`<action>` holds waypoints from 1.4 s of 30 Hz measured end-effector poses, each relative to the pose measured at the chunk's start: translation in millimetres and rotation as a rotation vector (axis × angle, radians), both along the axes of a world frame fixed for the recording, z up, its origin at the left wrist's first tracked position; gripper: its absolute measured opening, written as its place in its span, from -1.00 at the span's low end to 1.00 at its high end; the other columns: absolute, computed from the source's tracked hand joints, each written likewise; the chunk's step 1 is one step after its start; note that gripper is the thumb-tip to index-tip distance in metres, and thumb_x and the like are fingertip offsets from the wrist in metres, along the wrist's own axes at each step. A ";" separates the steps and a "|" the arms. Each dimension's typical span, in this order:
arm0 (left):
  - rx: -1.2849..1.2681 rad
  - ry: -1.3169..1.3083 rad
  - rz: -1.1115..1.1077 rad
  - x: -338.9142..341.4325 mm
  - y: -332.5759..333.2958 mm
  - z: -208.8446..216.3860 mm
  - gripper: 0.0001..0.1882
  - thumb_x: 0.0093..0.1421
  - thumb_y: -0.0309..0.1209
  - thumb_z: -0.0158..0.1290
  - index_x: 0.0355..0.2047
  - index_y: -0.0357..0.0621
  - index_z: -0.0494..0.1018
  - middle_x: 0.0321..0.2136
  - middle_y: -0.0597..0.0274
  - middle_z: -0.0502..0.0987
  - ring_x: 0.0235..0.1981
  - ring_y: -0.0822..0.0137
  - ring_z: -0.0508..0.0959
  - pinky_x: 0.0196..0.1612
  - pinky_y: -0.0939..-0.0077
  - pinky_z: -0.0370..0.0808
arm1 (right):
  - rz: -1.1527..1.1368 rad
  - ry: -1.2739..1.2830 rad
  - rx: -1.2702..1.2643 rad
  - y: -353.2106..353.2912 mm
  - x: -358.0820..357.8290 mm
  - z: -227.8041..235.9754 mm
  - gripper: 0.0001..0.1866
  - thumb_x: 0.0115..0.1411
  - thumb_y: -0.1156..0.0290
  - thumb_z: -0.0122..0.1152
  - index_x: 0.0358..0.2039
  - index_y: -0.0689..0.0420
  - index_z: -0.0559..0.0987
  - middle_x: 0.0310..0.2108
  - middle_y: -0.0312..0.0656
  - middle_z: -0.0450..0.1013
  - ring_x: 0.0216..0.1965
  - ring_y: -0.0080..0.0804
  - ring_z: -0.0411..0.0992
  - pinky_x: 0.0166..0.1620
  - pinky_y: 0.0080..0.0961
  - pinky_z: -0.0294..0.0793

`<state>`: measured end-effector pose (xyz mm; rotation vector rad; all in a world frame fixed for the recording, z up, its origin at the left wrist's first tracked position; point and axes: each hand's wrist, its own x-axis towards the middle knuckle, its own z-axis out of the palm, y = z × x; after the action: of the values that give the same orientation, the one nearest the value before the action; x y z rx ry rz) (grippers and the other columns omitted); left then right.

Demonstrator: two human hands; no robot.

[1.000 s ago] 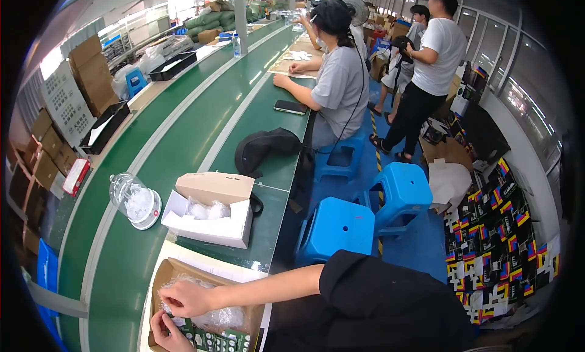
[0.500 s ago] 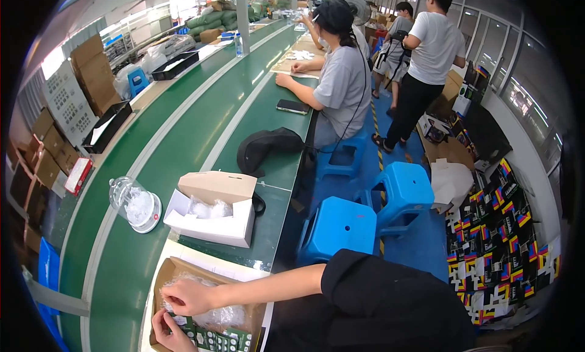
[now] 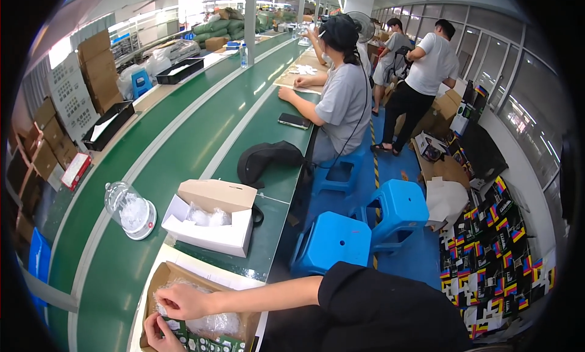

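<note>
In front of me an open brown cardboard box (image 3: 251, 325) holds crumpled clear plastic wrap (image 3: 214, 325) and dark green printed packets (image 3: 214, 344). My right hand (image 3: 186, 301) reaches across the box's left part, its thumb and fingers closed in a pinch over the wrap. What sits between those fingertips is too small to make out. Just below it, at the lower left of the box, is my left hand (image 3: 161, 336). Its fingers are bent toward the thumb beside the green packets, and I cannot make out what they hold.
Beyond the box stand an open white carton (image 3: 207, 239) with clear wrapped items and a clear dome on a white base (image 3: 130, 210). A black bag (image 3: 268, 162) lies farther along the green bench. Blue stools (image 3: 342, 242) stand at right. A seated co-worker (image 3: 341, 90) is ahead.
The view has shifted, so the bench items sit slightly lower in the picture. Both hands stay close together at the box's left side. A standing person at the back has leaned over somewhat.
</note>
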<state>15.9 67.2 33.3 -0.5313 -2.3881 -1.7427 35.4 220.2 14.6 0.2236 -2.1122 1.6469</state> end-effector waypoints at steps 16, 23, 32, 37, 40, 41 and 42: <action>-0.114 -0.023 -0.032 5.9 -1.0 5.4 -0.81 0.24 -0.42 0.05 -0.20 -0.24 0.53 -0.32 0.06 0.58 -0.29 0.27 0.53 -0.19 0.49 0.47 | -0.026 0.007 -0.014 5.0 -0.5 -8.9 -0.85 0.00 0.45 0.09 -0.52 0.19 0.31 -0.71 -0.17 0.30 -0.67 -0.32 0.30 -0.56 -0.42 0.22; -0.035 0.165 -0.019 -19.8 -25.4 -26.3 -0.92 0.16 -0.58 0.01 -0.38 -0.30 0.50 -0.39 0.19 0.50 -0.38 0.38 0.47 -0.33 0.56 0.40 | -0.034 0.015 0.021 -12.6 -12.8 -9.6 -0.88 0.02 0.42 0.09 -0.51 0.17 0.39 -0.67 -0.11 0.31 -0.63 -0.27 0.27 -0.52 -0.37 0.27; 0.027 0.114 -0.073 -1.6 -4.7 35.4 -0.89 0.17 -0.62 0.00 -0.31 -0.32 0.51 -0.34 0.23 0.50 -0.31 0.46 0.50 -0.25 0.66 0.44 | 0.182 -0.115 -0.008 12.5 -15.7 46.3 -0.91 0.11 0.53 0.11 -0.45 0.25 0.40 -0.60 -0.32 0.39 -0.57 -0.69 0.34 -0.50 -0.69 0.36; -0.007 0.284 -0.129 -41.3 12.7 72.5 -0.90 0.12 -0.62 0.06 -0.34 -0.34 0.53 -0.39 0.18 0.54 -0.39 0.48 0.51 -0.35 0.67 0.45 | 0.177 0.005 0.032 40.6 -45.5 88.0 -0.91 0.11 0.50 0.08 -0.45 0.24 0.40 -0.60 -0.30 0.40 -0.58 -0.67 0.36 -0.49 -0.65 0.36; -0.024 0.321 -0.166 -94.2 37.2 74.2 -0.90 0.13 -0.59 0.08 -0.33 -0.32 0.55 -0.43 0.20 0.56 -0.45 0.50 0.52 -0.37 0.66 0.45 | 0.074 0.026 0.210 67.7 -86.9 87.0 -0.88 0.10 0.46 0.09 -0.43 0.26 0.40 -0.54 -0.20 0.43 -0.52 -0.47 0.42 -0.40 -0.54 0.42; -0.033 0.322 -0.165 -110.7 40.3 77.7 -0.89 0.13 -0.57 0.09 -0.33 -0.31 0.55 -0.44 0.20 0.57 -0.45 0.51 0.52 -0.36 0.66 0.46 | 0.027 0.136 0.248 68.9 -105.0 84.1 -0.88 0.09 0.47 0.10 -0.43 0.25 0.40 -0.47 -0.15 0.45 -0.44 -0.39 0.44 -0.34 -0.51 0.42; -0.039 0.323 -0.170 -128.9 47.5 79.7 -0.89 0.14 -0.55 0.09 -0.32 -0.31 0.56 -0.45 0.20 0.58 -0.46 0.52 0.52 -0.35 0.67 0.46 | -0.025 0.245 0.287 74.7 -122.9 79.8 -0.88 0.07 0.48 0.10 -0.43 0.25 0.41 -0.40 -0.10 0.46 -0.35 -0.30 0.46 -0.28 -0.48 0.43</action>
<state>-113.1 114.7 113.0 -0.9654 -2.2070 -1.5326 -87.5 294.9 94.4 0.4621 -2.1415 1.2263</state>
